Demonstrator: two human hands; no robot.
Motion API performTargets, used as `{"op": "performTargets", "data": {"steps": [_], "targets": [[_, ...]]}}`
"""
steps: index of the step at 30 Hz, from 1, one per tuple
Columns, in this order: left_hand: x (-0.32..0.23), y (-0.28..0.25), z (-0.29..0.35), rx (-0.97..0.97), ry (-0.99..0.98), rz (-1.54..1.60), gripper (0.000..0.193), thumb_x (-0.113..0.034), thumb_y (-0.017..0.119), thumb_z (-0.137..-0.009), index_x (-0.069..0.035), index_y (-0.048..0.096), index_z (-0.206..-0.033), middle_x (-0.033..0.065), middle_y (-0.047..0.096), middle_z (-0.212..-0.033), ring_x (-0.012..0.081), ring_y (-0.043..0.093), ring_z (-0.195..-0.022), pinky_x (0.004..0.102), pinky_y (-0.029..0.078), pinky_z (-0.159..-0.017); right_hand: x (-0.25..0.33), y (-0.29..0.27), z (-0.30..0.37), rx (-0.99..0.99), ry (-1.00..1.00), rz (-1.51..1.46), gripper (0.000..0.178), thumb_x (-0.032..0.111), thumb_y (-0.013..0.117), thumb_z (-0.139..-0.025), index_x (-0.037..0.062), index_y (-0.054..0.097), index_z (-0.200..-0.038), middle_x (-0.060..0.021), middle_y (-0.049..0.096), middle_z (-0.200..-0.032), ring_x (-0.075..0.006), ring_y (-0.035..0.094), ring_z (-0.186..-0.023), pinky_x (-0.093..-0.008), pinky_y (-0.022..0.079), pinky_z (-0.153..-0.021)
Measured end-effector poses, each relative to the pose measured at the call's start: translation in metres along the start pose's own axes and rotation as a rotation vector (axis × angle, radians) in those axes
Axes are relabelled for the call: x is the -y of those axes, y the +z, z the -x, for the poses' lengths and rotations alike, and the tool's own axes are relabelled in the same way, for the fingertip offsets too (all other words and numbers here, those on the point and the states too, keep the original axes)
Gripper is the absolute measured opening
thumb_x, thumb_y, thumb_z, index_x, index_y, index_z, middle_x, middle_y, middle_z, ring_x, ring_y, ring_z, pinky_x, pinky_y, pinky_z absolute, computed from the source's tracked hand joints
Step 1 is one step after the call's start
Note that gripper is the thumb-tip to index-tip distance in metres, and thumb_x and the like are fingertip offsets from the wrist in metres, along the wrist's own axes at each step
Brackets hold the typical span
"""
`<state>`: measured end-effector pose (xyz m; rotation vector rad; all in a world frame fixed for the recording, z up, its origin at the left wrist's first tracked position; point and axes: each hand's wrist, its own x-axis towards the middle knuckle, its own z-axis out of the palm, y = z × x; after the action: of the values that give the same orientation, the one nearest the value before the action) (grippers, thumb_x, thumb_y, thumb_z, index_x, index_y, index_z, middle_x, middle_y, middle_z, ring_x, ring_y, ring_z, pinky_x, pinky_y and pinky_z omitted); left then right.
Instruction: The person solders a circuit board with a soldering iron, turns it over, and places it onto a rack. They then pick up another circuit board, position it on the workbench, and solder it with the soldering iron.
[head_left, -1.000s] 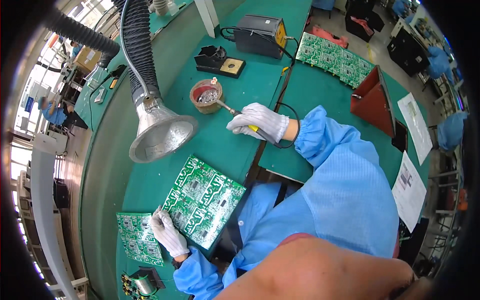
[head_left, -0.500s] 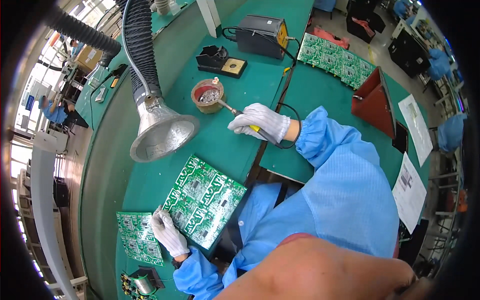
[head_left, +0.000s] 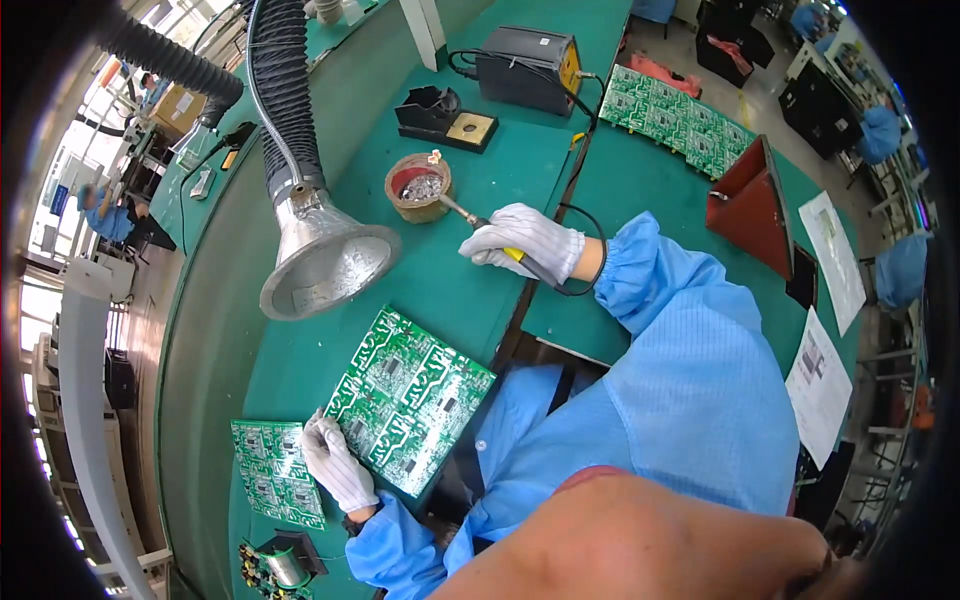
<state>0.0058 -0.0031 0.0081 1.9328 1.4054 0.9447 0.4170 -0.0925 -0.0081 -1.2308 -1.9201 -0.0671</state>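
My right hand (head_left: pixel 525 243), in a white glove, grips a soldering iron (head_left: pixel 480 222) with a yellow handle. Its tip reaches toward a round brown pot (head_left: pixel 418 187) holding shiny solder residue. My left hand (head_left: pixel 337 463), also gloved, holds the near left edge of a large green circuit board (head_left: pixel 410 400) lying on the green bench mat (head_left: pixel 450 290). Both forearms wear light blue sleeves.
A metal fume-extraction funnel (head_left: pixel 322 262) on a black ribbed hose hangs over the bench left of the pot. A soldering station (head_left: pixel 528 68) and iron stand (head_left: pixel 445 118) sit at the back. More green boards lie at the left (head_left: pixel 275 472) and back right (head_left: pixel 680 118). A red-brown triangular holder (head_left: pixel 750 205) and paper sheets (head_left: pixel 825 330) lie to the right.
My right hand has shifted slightly while keeping the iron's tip near the pot. The left hand and the board have stayed put.
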Motion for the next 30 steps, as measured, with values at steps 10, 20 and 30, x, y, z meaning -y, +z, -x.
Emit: {"op": "performTargets", "data": {"steps": [10, 20, 30], "targets": [[-0.0084, 0.001, 0.0021, -0.006, -0.001, 0.017, 0.034, -0.025, 0.057, -0.102, 0.005, 0.061, -0.117, 0.0093, 0.061, -0.095, 0.0155, 0.055, -0.088, 0.0313, 0.046, -0.085, -0.0041, 0.0017, 0.0004, -0.001, -0.01, -0.037, 0.031, 0.004, 0.07, -0.082, 0.0112, 0.063, -0.112, -0.0001, 0.065, -0.087, -0.0229, 0.06, -0.073, -0.0351, 0.048, -0.069], [-0.0014, 0.0003, 0.0011, -0.026, 0.017, -0.03, 0.031, -0.023, 0.057, -0.101, 0.006, 0.062, -0.112, 0.012, 0.062, -0.098, 0.0176, 0.057, -0.088, 0.0333, 0.047, -0.086, -0.0025, 0.0025, -0.0001, -0.029, -0.031, 0.013, 0.029, 0.006, 0.071, -0.083, 0.0098, 0.064, -0.111, -0.0012, 0.064, -0.085, -0.0232, 0.06, -0.07, -0.0355, 0.047, -0.065], [-0.0021, 0.0001, 0.001, -0.006, -0.038, -0.001, 0.028, -0.02, 0.056, -0.101, 0.006, 0.061, -0.11, 0.0136, 0.064, -0.103, 0.0188, 0.058, -0.091, 0.0335, 0.047, -0.088, -0.0032, 0.0025, -0.0003, -0.013, -0.021, 0.006, 0.027, 0.008, 0.066, -0.083, 0.0118, 0.06, -0.109, -0.0004, 0.064, -0.084, -0.0214, 0.062, -0.072, -0.0343, 0.05, -0.066]]}}
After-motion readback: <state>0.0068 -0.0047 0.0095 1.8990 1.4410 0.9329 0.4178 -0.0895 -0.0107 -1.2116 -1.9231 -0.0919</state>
